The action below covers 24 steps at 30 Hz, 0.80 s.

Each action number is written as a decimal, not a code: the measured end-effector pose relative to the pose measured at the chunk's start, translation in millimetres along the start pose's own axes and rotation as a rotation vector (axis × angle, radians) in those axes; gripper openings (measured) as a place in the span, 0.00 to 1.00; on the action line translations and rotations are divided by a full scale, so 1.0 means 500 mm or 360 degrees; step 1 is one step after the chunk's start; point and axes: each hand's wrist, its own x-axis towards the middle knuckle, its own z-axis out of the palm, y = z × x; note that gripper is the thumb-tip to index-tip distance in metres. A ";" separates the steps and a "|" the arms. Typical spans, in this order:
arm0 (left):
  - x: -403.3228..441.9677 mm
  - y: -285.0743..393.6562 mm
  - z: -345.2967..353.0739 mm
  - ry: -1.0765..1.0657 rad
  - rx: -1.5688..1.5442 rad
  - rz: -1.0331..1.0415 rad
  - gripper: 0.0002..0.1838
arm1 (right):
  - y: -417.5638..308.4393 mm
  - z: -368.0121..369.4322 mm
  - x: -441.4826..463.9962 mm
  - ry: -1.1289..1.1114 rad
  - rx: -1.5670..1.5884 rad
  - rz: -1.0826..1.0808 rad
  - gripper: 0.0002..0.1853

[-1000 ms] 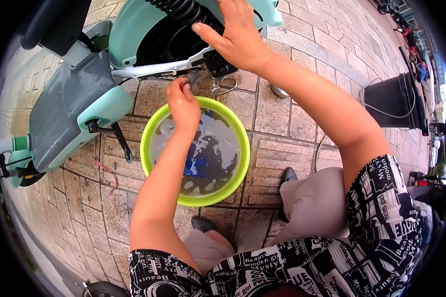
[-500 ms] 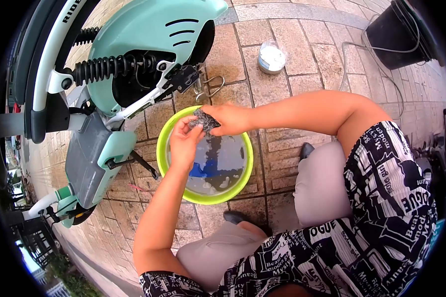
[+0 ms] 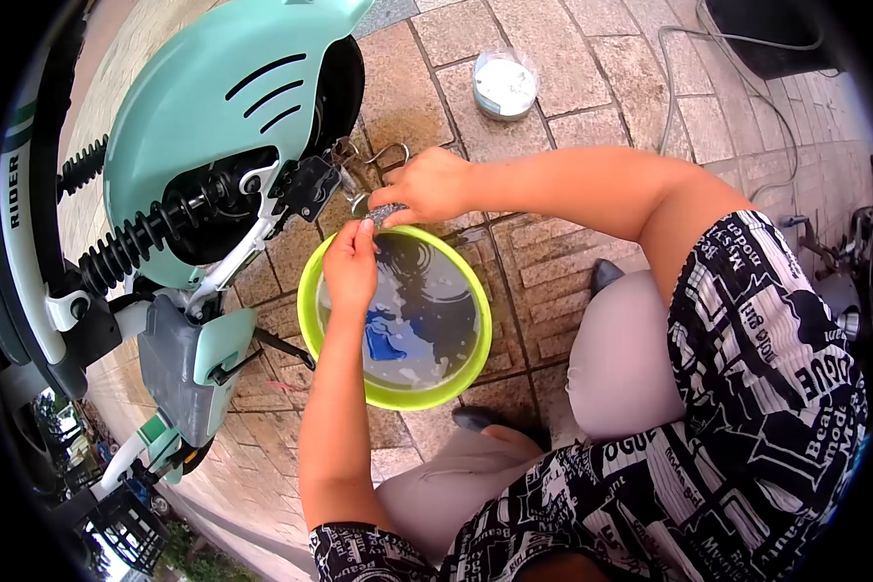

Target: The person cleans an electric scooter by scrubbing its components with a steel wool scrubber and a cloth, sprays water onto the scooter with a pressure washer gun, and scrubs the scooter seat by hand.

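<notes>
My right hand [image 3: 427, 191] is closed round a grey steel wool scourer [image 3: 386, 214], held just above the far rim of a lime-green basin [image 3: 479, 367]. At the scourer's lower left end, my left hand [image 3: 349, 260] has its fingertips pinched together; what lies between them is hidden. A metal stand [image 3: 355, 177] under the scooter [image 3: 199, 145] is right beside my right fingers. Rippled, greyish water fills the basin, with a blue piece of material [image 3: 385, 336] in it.
A clear round tub [image 3: 504, 85] with a white label stands on the paving beyond my right arm. A black bucket [image 3: 761, 37] and a grey hose [image 3: 665, 92] are at the far right. The scooter's black side stand [image 3: 283, 347] reaches close to the basin's left side.
Both hands have moved with the scourer from over the water to the far rim, beside the metal stand. The view has shifted, and the water now shows ripples.
</notes>
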 end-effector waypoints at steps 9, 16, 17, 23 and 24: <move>0.066 -0.018 -0.007 0.0380 0.1042 0.0341 0.17 | 0.051 0.065 0.060 -0.0075 0.0291 0.0289 0.24; 0.078 -0.016 -0.022 0.0352 0.1122 0.0308 0.16 | 0.101 0.083 0.108 -0.0335 0.0760 0.0522 0.30; 0.078 0.003 -0.016 0.0350 0.1132 0.0322 0.16 | 0.119 0.090 0.112 -0.0431 0.0813 0.0558 0.31; 0.075 -0.008 -0.044 0.0257 0.1091 0.0163 0.16 | 0.089 0.075 0.103 -0.0392 0.0774 0.0698 0.37; 0.074 -0.006 -0.040 0.0271 0.1007 0.0165 0.15 | 0.085 0.076 0.105 -0.0442 0.0760 0.0644 0.36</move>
